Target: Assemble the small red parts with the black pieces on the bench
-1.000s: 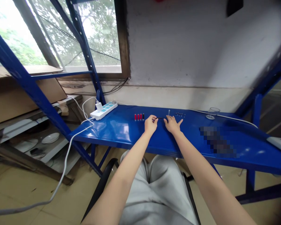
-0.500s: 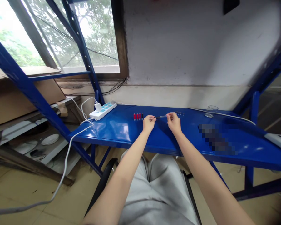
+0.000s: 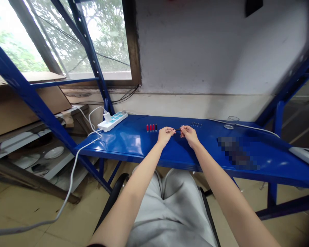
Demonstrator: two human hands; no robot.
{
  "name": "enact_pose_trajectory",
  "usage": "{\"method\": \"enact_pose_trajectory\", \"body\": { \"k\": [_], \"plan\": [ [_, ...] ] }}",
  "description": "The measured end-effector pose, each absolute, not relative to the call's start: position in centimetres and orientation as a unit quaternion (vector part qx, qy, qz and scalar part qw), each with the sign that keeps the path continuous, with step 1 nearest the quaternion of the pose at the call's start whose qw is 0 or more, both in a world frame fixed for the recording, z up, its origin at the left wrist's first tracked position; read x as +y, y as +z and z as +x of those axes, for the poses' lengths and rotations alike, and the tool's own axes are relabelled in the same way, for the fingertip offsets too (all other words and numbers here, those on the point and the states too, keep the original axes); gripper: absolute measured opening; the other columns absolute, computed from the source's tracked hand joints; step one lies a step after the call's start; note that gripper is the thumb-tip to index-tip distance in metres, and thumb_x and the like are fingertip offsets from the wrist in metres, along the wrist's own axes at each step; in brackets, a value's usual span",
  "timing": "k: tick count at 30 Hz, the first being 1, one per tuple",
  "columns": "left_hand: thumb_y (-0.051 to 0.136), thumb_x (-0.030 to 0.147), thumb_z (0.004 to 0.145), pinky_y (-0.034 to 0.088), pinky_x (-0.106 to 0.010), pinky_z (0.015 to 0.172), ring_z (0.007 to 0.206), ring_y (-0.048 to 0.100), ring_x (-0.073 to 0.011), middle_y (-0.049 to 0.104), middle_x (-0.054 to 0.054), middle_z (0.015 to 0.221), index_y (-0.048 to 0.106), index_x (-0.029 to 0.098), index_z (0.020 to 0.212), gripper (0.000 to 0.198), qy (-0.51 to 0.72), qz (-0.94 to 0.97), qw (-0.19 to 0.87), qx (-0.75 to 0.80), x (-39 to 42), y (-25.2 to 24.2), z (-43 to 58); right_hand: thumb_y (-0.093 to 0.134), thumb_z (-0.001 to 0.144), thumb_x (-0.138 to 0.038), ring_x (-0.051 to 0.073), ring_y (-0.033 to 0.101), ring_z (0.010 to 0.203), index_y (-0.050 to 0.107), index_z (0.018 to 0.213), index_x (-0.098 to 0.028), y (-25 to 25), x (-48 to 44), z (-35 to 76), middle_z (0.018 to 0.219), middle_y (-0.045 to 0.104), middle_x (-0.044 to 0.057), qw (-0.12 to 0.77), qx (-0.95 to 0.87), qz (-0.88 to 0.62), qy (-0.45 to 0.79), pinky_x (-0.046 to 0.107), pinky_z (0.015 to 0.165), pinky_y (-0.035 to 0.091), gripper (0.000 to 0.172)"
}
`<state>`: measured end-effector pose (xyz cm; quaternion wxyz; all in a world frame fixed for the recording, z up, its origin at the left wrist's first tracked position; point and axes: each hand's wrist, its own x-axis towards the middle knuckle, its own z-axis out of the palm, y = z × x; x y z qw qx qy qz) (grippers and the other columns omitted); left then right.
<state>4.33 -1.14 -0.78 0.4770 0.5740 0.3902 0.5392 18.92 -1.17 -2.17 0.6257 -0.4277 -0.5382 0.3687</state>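
Note:
Between my two hands, above the blue table point(image 3: 134, 151), is a thin dark pen-like stick point(image 3: 178, 129). My left hand point(image 3: 166, 135) pinches its left end, and my right hand point(image 3: 189, 134) closes on its right end, the fingertips a short gap apart. Much of the stick is hidden by the fingers. Just left of my left hand, three red caps point(image 3: 150, 128) and a black one point(image 3: 156, 127) stand in a row. Several tiny dark pieces point(image 3: 196, 125) lie behind my right hand.
A white power strip point(image 3: 113, 121) with a plug and cable lies at the table's left end. On the right are a clear glass point(image 3: 231, 122), a pixelated dark object point(image 3: 237, 153) and a white device point(image 3: 305, 156). A white cable runs along the back edge.
My hands have come closer together, the right one moving left. The clear part of the stick that showed between them is now hidden, and only a short dark length shows.

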Motion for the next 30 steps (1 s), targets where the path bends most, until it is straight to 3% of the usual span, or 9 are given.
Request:
{"method": "enact_pose_trajectory", "body": {
  "k": [7,12,16,22,30],
  "plan": [
    [0.061,0.018,0.072,0.048,-0.026,0.069,0.069,0.063,-0.0125,0.067,-0.007,0.071,0.063,0.011,0.081,0.011,0.536,0.665,0.377,0.357,0.1,0.3,4.6,0.069,0.062,-0.048,0.006,0.042,0.041,0.05,0.071,-0.019,-1.3,-1.7,18.5,0.052,0.049,-0.007,0.626,-0.467,-0.43,0.453,0.022,0.046,0.04,0.036],
    [0.063,0.016,0.07,0.044,-0.03,0.077,0.073,0.06,-0.0154,0.067,-0.006,0.073,0.068,0.014,0.078,0.009,0.363,0.803,0.222,0.417,1.9,6.3,3.0,0.06,0.075,-0.038,0.011,0.058,0.054,0.053,0.085,-0.017,-0.4,-2.7,18.1,0.073,0.065,0.003,0.582,-0.451,-0.4,0.546,0.026,0.056,0.049,0.025],
    [0.064,0.011,0.067,0.036,-0.039,0.09,0.08,0.059,-0.019,0.065,-0.006,0.075,0.067,0.016,0.075,0.01,0.262,0.834,0.112,0.473,3.7,9.4,1.5,0.054,0.081,-0.033,0.014,0.063,0.065,0.054,0.094,-0.016,-0.1,-3.0,18.2,0.084,0.067,0.007,0.576,-0.444,-0.404,0.555,0.029,0.064,0.053,0.021],
    [0.056,-0.002,0.062,0.021,-0.046,0.099,0.088,0.057,-0.0216,0.063,-0.005,0.07,0.063,0.016,0.064,0.019,0.181,0.862,0.034,0.473,4.3,7.8,0.2,0.059,0.078,-0.025,0.014,0.064,0.064,0.059,0.09,-0.014,-0.4,-2.6,18.3,0.079,0.068,0.008,0.566,-0.443,-0.404,0.566,0.029,0.065,0.053,0.016],
    [0.053,0.0,0.064,0.022,-0.042,0.096,0.091,0.055,-0.0221,0.065,-0.007,0.08,0.064,0.017,0.069,0.021,0.118,0.868,-0.032,0.482,4.1,6.4,-0.3,0.061,0.076,-0.022,0.011,0.061,0.058,0.062,0.083,-0.012,-0.3,-2.6,18.2,0.07,0.066,0.006,0.57,-0.43,-0.406,0.571,0.024,0.06,0.051,0.012]
  ]
}}
